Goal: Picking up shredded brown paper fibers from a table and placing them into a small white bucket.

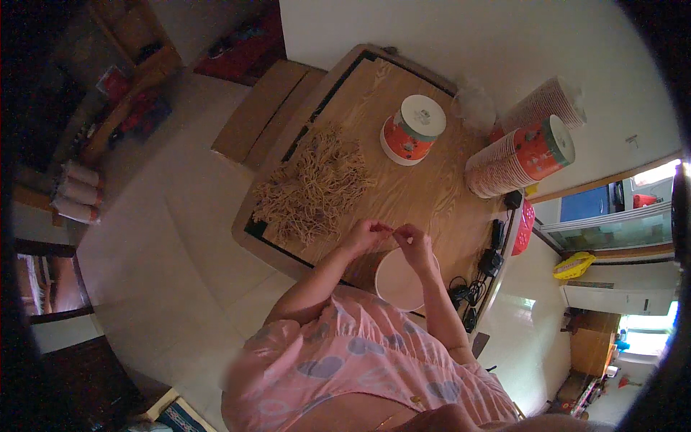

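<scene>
Your left hand (370, 235) and right hand (416, 246) are part-curled, fingertips almost meeting by the far rim of the open tub (399, 282); can't tell if either pinch is closed or has anything in it, too small. Tan strand pile (317, 189) sits left of and beyond the tub, loose, tangled, stringy. Red-green tub (413, 131) stands beyond it, well apart
</scene>
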`<state>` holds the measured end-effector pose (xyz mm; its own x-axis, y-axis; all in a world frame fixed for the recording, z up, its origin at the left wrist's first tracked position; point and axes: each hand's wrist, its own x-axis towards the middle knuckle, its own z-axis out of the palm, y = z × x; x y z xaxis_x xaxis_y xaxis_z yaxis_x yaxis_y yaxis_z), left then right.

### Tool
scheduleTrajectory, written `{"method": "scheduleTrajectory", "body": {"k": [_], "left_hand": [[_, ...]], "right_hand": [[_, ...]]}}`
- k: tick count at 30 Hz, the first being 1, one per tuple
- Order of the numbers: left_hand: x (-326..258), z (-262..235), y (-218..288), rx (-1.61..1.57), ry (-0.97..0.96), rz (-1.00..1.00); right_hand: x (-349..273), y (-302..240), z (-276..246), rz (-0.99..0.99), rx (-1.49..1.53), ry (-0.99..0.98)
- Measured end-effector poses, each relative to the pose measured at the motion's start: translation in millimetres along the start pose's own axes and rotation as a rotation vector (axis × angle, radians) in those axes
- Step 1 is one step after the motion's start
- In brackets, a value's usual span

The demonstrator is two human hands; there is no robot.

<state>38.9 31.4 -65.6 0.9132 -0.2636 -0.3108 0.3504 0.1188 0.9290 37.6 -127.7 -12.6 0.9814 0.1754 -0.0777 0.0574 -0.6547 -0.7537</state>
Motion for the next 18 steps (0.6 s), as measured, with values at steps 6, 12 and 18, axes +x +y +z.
{"method": "scheduleTrajectory", "body": {"k": [6, 12, 18], "left_hand": [[1.9, 0.1, 1.5, 0.023, 0.030, -0.019], [0.4, -0.2, 7.9, 0.112, 0.059, -0.024], [11.3, -0.4, -20.2, 0.098, 0.155, 0.087]], "right_hand": [[0.0, 0.2, -1.5, -0.051, -0.004, 0.013], [0.6, 1.9, 2.0, -0.027, -0.042, 0.000], [0.7, -0.9, 3.7, -0.061, -0.008, 0.026]]}}
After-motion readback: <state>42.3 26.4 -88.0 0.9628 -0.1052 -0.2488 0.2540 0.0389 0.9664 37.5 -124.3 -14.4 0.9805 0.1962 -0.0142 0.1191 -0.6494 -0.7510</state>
